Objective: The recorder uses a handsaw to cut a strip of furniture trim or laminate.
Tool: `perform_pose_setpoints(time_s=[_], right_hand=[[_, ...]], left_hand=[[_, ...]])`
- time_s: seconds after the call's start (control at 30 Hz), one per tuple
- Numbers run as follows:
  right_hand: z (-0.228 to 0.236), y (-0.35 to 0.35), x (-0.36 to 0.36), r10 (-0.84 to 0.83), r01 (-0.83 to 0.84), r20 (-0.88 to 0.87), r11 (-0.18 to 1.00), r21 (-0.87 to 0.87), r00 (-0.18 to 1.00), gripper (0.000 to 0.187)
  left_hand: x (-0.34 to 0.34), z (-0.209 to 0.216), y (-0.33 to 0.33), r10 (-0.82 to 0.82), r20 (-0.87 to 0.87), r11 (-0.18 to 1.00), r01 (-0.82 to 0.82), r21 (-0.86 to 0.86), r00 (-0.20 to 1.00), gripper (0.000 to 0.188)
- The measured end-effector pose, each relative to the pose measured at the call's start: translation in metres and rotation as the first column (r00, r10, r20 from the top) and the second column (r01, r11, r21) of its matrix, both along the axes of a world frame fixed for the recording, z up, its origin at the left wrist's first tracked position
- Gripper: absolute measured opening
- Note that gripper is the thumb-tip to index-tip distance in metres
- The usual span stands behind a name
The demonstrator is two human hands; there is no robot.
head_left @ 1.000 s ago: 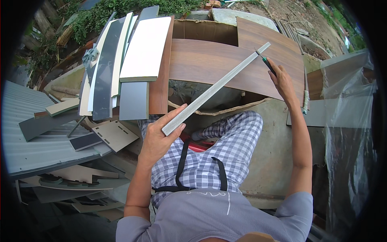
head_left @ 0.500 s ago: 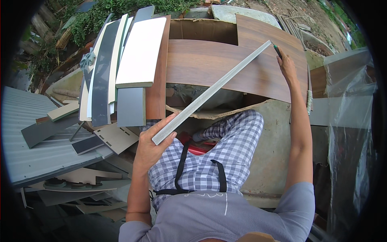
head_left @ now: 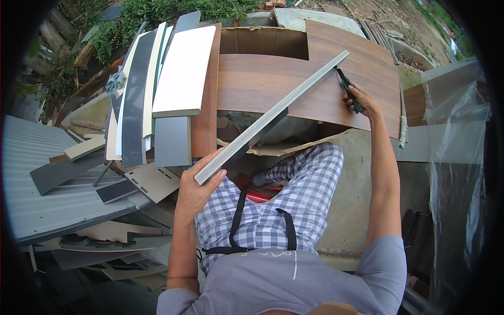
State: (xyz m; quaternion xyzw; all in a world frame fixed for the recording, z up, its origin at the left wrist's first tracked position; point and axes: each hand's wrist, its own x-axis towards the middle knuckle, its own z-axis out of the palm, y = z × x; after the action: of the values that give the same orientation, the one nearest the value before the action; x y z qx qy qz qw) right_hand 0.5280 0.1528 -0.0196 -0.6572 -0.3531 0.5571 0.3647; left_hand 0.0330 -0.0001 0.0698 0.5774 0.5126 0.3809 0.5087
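Note:
My left hand point(head_left: 197, 189) is closed around the near end of a long narrow board strip point(head_left: 273, 114). The strip slants up and away to the right, its pale rough edge facing up and a dark face showing beneath. In my right hand point(head_left: 363, 101) is a green and black utility knife point(head_left: 344, 83), gripped by its handle. The knife's tip points to the strip's far end, at or very near its lower side; I cannot tell whether they touch. Below the strip lies a brown wood-grain panel point(head_left: 257, 79) across an open cardboard box point(head_left: 268, 42).
On the left, white, grey and dark boards are stacked, a white board point(head_left: 186, 68) on top. Offcuts point(head_left: 58, 170) rest on a corrugated metal sheet point(head_left: 37, 142). Clear plastic sheeting point(head_left: 457, 152) hangs at the right. My checkered legs point(head_left: 304, 194) are below the box.
My right hand has shifted left and down, turning the knife so more of it shows. The strip has rolled slightly, exposing its dark face, and its far end moved a little left.

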Motion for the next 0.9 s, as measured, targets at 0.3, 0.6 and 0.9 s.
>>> perform_pose_setpoints(time_s=[0.3, 0.6, 0.9], right_hand=[[0.003, -0.041, -0.050, -0.197, 0.193, -0.017, 0.933, 0.304, 0.980, 0.048], [0.000, -0.141, -0.173, -0.155, 0.289, -0.336, 0.871, 0.398, 0.929, 0.038], [-0.018, -0.178, -0.256, -0.127, 0.311, -0.411, 0.852, 0.421, 0.903, 0.044]], left_hand=[[0.007, -0.021, -0.010, 0.133, 0.230, 0.986, -0.106, -0.125, 0.964, 0.041], [0.016, -0.043, -0.018, 0.414, 0.657, 0.857, -0.027, -0.514, 0.630, 0.040], [0.022, -0.072, -0.037, 0.473, 0.742, 0.761, 0.204, -0.616, 0.475, 0.042]])
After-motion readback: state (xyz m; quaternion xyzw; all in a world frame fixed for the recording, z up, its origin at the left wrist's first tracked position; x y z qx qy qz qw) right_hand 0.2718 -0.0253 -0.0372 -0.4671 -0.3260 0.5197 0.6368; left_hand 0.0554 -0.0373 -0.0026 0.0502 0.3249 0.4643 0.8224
